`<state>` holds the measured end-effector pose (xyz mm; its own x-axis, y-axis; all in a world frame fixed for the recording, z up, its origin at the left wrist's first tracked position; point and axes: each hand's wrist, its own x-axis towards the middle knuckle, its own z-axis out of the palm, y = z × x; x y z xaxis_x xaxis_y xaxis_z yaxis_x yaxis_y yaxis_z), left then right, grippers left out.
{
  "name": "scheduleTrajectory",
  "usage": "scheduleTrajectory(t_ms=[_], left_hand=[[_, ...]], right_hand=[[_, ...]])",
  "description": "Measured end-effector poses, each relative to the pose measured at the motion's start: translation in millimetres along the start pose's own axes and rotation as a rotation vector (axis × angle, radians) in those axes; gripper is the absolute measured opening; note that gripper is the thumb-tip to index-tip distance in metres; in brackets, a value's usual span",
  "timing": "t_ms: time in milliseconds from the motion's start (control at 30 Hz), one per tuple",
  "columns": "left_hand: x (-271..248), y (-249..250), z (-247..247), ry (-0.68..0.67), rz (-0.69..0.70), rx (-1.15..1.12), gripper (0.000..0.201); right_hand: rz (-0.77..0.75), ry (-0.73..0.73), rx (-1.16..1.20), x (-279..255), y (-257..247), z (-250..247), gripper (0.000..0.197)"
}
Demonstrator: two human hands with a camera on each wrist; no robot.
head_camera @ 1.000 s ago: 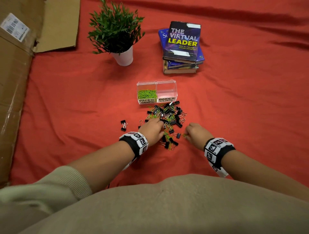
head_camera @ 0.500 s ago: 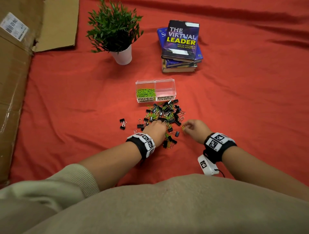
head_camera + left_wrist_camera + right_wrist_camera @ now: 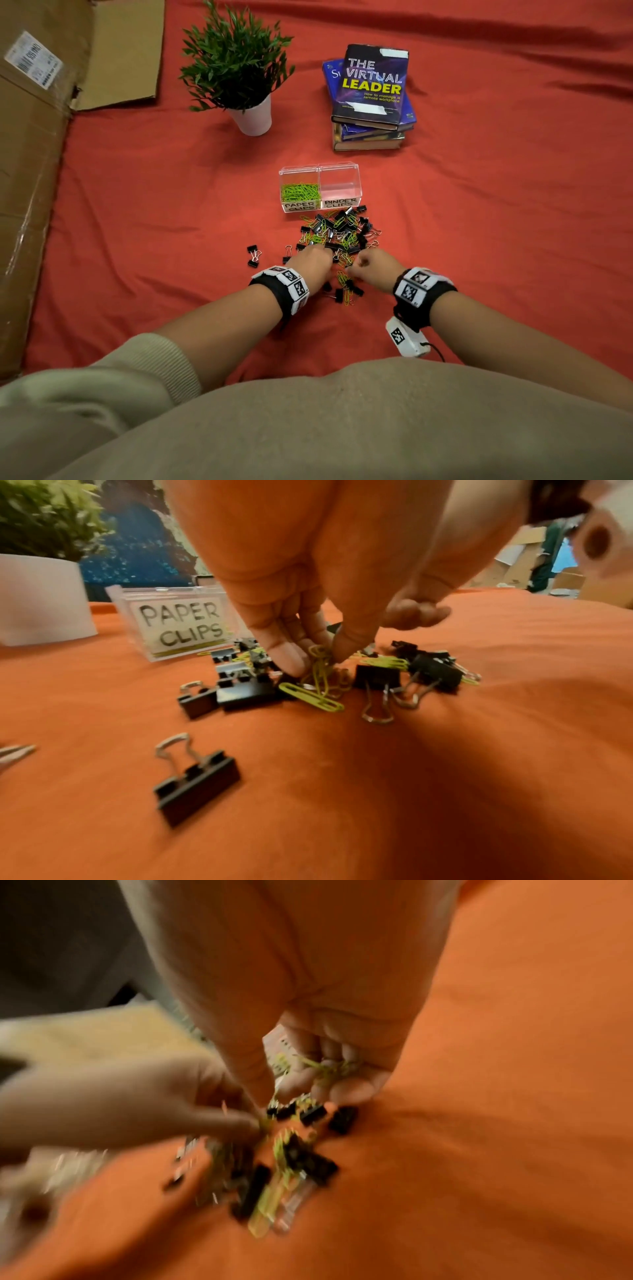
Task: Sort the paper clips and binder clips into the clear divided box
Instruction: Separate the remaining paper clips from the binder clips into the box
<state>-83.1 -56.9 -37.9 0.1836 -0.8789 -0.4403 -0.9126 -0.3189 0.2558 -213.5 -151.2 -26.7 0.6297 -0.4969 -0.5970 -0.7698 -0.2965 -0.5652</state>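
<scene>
A clear divided box stands on the red cloth; its left half, labelled PAPER CLIPS, holds green paper clips, and its right half, labelled BINDER CLIPS, looks empty. A mixed pile of black binder clips and green paper clips lies just in front of it. My left hand reaches into the pile's near edge and pinches green paper clips between thumb and fingers. My right hand is beside it, fingers curled round several green paper clips; that view is blurred.
A potted plant and a stack of books stand behind the box. Flattened cardboard lies along the left. Stray binder clips sit left of the pile, and one lies near my left wrist.
Both hands have moved forward and closer together at the pile's near edge. My right hand has shifted left toward the left hand.
</scene>
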Motion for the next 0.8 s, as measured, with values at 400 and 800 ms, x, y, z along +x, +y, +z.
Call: scheduleTrajectory(t_ms=[400, 800], left_hand=[[-10, -42, -25, 0.092, -0.202, -0.744, 0.011], [-7, -40, -30, -0.031, -0.374, -1.100, 0.032]], right_hand=[[-0.027, 0.039, -0.384, -4, 14, -5, 0.020], [-0.035, 0.080, -0.588, 0, -12, 27, 0.044]])
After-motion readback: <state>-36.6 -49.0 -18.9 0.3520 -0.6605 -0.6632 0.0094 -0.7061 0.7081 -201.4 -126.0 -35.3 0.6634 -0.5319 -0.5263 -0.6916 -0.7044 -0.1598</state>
